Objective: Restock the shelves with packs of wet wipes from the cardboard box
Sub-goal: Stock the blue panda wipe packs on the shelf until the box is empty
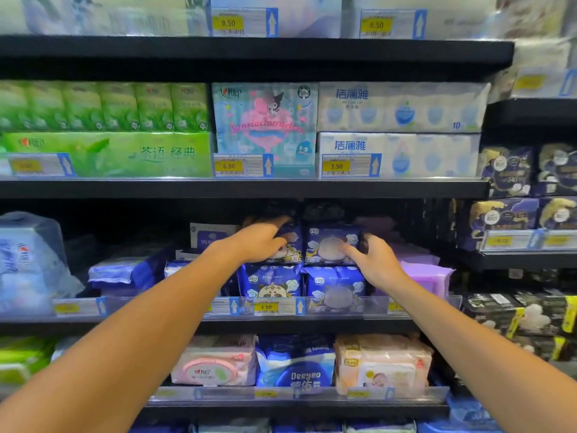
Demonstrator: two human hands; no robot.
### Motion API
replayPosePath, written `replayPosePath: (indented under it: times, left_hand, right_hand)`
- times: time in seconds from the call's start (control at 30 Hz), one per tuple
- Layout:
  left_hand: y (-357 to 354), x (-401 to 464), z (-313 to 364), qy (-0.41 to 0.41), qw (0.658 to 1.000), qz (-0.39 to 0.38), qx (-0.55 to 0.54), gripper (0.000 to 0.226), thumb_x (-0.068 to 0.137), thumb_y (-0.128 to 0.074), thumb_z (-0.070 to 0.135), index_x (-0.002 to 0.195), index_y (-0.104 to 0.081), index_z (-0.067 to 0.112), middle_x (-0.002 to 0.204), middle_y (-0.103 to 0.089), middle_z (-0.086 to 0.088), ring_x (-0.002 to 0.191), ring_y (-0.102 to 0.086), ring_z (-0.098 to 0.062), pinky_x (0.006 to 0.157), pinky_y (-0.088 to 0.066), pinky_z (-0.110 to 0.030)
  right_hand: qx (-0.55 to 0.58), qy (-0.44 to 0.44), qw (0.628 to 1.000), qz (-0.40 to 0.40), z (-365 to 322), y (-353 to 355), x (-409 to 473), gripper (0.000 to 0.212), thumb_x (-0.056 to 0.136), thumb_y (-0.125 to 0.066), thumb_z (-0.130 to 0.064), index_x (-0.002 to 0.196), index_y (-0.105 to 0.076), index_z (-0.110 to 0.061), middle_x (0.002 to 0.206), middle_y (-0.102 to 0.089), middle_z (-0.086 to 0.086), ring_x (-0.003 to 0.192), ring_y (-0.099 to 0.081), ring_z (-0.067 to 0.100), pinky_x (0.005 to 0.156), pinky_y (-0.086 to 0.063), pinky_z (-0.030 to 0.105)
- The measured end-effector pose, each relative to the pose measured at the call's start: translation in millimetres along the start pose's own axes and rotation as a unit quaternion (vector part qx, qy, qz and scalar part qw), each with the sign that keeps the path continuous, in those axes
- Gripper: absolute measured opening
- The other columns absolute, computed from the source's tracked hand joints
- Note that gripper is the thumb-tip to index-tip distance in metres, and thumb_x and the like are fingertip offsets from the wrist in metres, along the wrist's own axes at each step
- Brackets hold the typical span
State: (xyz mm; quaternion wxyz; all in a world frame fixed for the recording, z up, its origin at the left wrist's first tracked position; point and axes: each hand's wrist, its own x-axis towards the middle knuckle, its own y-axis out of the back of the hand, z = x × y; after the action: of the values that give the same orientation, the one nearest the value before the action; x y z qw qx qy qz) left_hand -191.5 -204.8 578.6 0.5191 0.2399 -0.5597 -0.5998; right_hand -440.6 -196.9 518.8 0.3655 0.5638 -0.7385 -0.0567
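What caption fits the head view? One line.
Both hands set blue wipe packs on a shop shelf.

Deeyeo wipes pack (296, 367), 1.00 price tag (266, 307)

A shop: stocked shelves (249, 187) with price tags (229, 166).

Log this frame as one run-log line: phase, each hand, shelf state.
phase: placing | left hand: grips upper-left blue pack | right hand: fingers on upper-right blue pack | shelf: two blue packs beneath, box unseen
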Motion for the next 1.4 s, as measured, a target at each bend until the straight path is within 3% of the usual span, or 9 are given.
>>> replayPosePath:
  times: [0.1,0.17,0.23,0.33,0.5,0.7,0.83,1.0,1.4]
  left_hand:
    - [-5.2,1.3,-4.7,0.020,0.999,0.044,-0.011,0.044,0.101,-0.048,0.044,0.138,-0.040,0.021,0.097,-0.061,0.000,0.089,-0.058,-0.017,0.082,-0.041,-0.034]
    - [-17.3,0.8,-8.2,0.036,0.993,0.081,0.071,0.048,0.100,-0.047,0.048,0.142,-0.038,0.028,0.140,-0.045,-0.005,0.132,-0.036,-0.032,0.113,-0.024,-0.046]
    - [-27.5,-3.8,-16.8,0.024,0.990,0.104,0.094,0.056,0.095,-0.048,0.055,0.145,-0.030,0.039,0.153,-0.024,-0.004,0.143,-0.012,-0.034,0.120,-0.005,-0.052]
    - [-30.3,-13.3,-40.0,0.038,0.993,0.110,-0.022,0.076,0.075,-0.060,0.075,0.137,-0.022,0.055,0.151,-0.023,-0.005,0.143,-0.020,-0.038,0.117,-0.028,-0.055]
    - [-27.6,-27.1,-32.6,0.030,0.977,0.189,-0.098,0.080,0.068,-0.082,0.057,0.133,-0.047,0.027,0.125,-0.044,-0.002,0.110,-0.056,-0.020,0.093,-0.051,-0.031]
    - [-16.4,3.1,-33.1,0.030,0.973,0.161,-0.162,0.082,0.071,-0.088,0.038,0.138,-0.041,0.039,0.134,-0.044,0.000,0.106,-0.052,-0.017,0.081,-0.047,-0.017]
    - [-22.5,21.7,-49.8,0.072,0.979,0.053,-0.182,0.112,0.075,-0.087,0.027,0.152,-0.008,0.046,0.161,-0.018,-0.006,0.143,-0.033,-0.033,0.113,-0.038,-0.045]
    - [-25.0,28.6,-52.9,0.077,0.980,0.036,-0.181,0.127,0.077,-0.085,0.022,0.155,0.015,0.037,0.167,0.001,0.000,0.152,-0.014,-0.028,0.121,-0.024,-0.046]
    - [-18.5,-25.3,-60.8,0.078,0.978,0.092,-0.169,0.085,0.100,-0.057,0.029,0.157,0.006,0.038,0.162,-0.026,-0.010,0.131,-0.049,-0.031,0.109,-0.041,-0.044]
  right_hand:
    - [-0.003,-0.017,1.000,0.010,-5.3,-1.2,2.5,0.048,0.091,-0.066,-0.049,0.104,-0.061,-0.003,0.101,-0.070,0.022,0.095,-0.065,0.038,0.081,-0.053,0.048]
    - [-0.007,-0.021,1.000,0.011,-9.2,-0.8,2.2,0.047,0.091,-0.065,-0.048,0.105,-0.061,-0.003,0.100,-0.070,0.023,0.094,-0.065,0.039,0.080,-0.053,0.048]
    - [-0.003,-0.024,1.000,0.008,-9.3,0.9,2.2,0.044,0.090,-0.067,-0.046,0.104,-0.062,-0.005,0.099,-0.072,0.017,0.093,-0.066,0.034,0.080,-0.053,0.046]
    - [0.026,-0.016,0.999,-0.023,-9.7,6.9,0.2,0.032,0.088,-0.073,-0.040,0.102,-0.064,-0.012,0.099,-0.073,0.002,0.094,-0.068,0.020,0.084,-0.055,0.041]
    - [0.063,-0.001,0.998,-0.005,-9.7,5.3,-0.1,0.027,0.087,-0.075,-0.032,0.103,-0.065,-0.013,0.100,-0.073,-0.001,0.094,-0.068,0.016,0.087,-0.056,0.042]
    - [0.103,-0.010,0.994,0.038,-11.4,5.0,17.2,0.032,0.088,-0.075,-0.024,0.112,-0.065,-0.006,0.106,-0.072,0.006,0.101,-0.067,0.023,0.092,-0.051,0.038]
    - [0.043,-0.049,0.997,-0.031,-7.5,-4.6,32.9,0.044,0.091,-0.071,-0.030,0.125,-0.058,-0.006,0.120,-0.066,0.010,0.113,-0.062,0.030,0.096,-0.048,0.038]
    - [-0.014,-0.047,0.997,-0.059,-14.6,-2.7,41.8,0.044,0.095,-0.066,-0.030,0.129,-0.056,-0.004,0.125,-0.064,0.013,0.114,-0.061,0.031,0.098,-0.047,0.037]
    - [-0.022,-0.086,0.996,-0.004,-18.8,13.3,-8.5,0.050,0.088,-0.069,-0.049,0.112,-0.057,-0.006,0.113,-0.066,0.012,0.105,-0.061,0.030,0.085,-0.050,0.042]
